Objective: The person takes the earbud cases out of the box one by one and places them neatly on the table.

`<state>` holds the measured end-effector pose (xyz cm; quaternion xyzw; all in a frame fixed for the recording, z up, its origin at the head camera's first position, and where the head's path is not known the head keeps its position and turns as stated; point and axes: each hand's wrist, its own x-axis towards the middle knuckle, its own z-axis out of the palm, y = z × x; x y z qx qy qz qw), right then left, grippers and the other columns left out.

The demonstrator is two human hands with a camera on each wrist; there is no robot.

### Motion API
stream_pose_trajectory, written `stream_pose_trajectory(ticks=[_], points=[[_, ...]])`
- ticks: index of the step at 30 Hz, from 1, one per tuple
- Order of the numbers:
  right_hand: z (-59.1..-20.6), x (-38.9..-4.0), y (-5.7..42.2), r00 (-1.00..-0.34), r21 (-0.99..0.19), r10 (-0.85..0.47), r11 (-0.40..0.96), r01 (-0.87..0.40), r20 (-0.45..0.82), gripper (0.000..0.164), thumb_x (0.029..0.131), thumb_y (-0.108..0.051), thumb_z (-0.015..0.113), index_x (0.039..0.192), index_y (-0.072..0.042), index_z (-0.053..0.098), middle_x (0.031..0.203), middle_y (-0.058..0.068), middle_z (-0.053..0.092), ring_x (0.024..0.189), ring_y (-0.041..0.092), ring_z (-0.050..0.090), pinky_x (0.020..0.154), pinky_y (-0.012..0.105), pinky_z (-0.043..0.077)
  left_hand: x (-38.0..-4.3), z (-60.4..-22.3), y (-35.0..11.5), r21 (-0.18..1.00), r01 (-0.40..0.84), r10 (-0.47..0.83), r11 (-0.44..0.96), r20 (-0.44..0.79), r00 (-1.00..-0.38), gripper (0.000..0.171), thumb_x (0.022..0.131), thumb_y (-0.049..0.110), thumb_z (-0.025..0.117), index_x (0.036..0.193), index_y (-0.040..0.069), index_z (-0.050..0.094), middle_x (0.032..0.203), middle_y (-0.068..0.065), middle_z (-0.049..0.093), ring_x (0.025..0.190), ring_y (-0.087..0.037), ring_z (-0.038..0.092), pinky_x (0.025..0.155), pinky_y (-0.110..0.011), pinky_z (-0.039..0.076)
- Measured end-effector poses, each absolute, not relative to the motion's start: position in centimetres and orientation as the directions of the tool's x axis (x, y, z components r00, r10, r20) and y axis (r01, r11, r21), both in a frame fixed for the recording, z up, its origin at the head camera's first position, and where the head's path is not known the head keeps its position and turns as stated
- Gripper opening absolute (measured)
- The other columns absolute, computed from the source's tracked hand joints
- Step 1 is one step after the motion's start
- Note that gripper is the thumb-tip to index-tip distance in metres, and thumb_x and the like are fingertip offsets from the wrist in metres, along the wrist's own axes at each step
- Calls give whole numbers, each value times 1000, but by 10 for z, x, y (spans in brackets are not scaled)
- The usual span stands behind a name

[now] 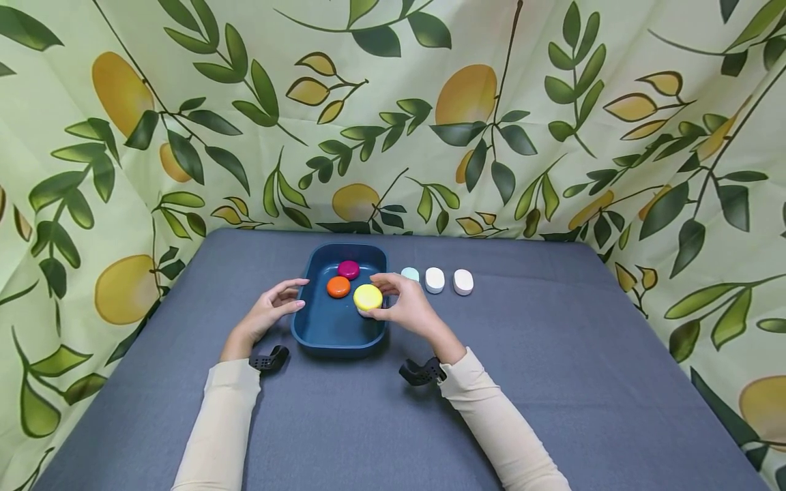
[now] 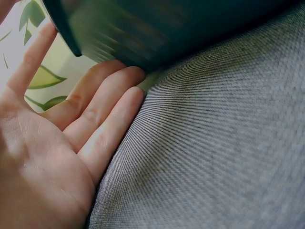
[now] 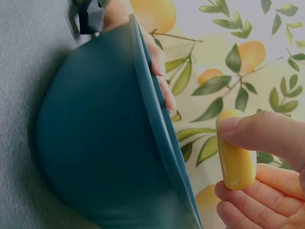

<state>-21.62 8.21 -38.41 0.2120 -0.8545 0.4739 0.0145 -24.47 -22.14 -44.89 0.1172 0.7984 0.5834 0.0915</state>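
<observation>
My right hand [image 1: 402,305] pinches a glossy yellow disc [image 1: 368,298] with rounded edges between thumb and fingertips, over the right side of a blue rectangular tub [image 1: 339,350]. In the right wrist view the yellow disc [image 3: 237,160] appears edge-on, above the tub's rim [image 3: 157,114]. Inside the tub lie an orange disc [image 1: 338,287] and, behind it, a magenta disc [image 1: 348,270]. My left hand [image 1: 270,310] is at the tub's left side, fingers loosely extended and thumb apart. The left wrist view puts its fingertips [image 2: 136,74] right by the tub's outer wall [image 2: 157,33].
Right of the tub stand a pale mint piece [image 1: 410,274], partly hidden by my right hand, and two white rounded pieces, one nearer [image 1: 434,280] and one farther right [image 1: 463,282]. A grey cloth [image 1: 522,409] covers the table. Leaf-printed curtains [image 1: 393,61] enclose its back and sides.
</observation>
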Motion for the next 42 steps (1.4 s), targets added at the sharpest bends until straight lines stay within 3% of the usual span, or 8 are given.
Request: stream_pose_trajectory(ticks=[8,15,23,42], points=[[-387,-217,97,-911,-810,-334,448,-379,241,52,71,-6,83,118,3,63,115,20,67,101,31,67,94,45,52,-244,-448,-222,955,94,301,280,6,-954,53,94,22,60,142,8,43,142,-22,44,103,5,54,89,-16,44],[-389,-220,111,-921,-816,-298,448,-366,249,51,69,-4,84,115,4,65,112,21,66,100,32,67,92,43,54,-245,-449,-220,956,87,304,280,-3,-953,52,94,21,61,142,10,44,142,-19,45,105,4,53,89,-16,45],[-392,-225,131,-932,-821,-260,452,-348,251,50,67,0,83,113,6,65,112,24,65,101,36,67,92,42,54,-245,-447,-221,955,111,318,276,18,-948,52,94,19,59,142,6,42,140,-26,45,103,5,54,88,-15,45],[-423,-240,150,-906,-802,-385,479,-358,175,49,67,-2,84,111,7,66,108,25,66,100,37,67,91,43,53,-243,-447,-220,959,97,303,267,13,-953,52,94,18,60,142,6,43,142,-23,45,104,6,53,88,-14,45]])
